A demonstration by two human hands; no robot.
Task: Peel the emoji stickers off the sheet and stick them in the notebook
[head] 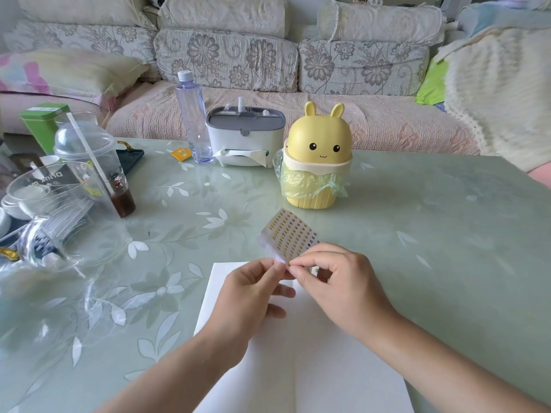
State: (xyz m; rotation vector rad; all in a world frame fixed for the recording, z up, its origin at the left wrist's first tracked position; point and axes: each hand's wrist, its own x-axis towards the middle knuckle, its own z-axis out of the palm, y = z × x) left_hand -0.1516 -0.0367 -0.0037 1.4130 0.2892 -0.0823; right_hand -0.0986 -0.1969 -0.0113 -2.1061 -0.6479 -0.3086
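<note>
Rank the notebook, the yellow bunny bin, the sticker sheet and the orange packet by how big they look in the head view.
1. notebook, though it lies nearest the camera
2. yellow bunny bin
3. sticker sheet
4. orange packet, clearly smallest

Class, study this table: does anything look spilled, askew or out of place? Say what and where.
Nothing looks spilled or damaged. Only the green liner bag of the yellow rabbit bin looks untidy, bunching out loosely below its lid.

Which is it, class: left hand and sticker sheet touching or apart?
Touching. The head view shows the left hand pinching the sticker sheet at its near edge.
</note>
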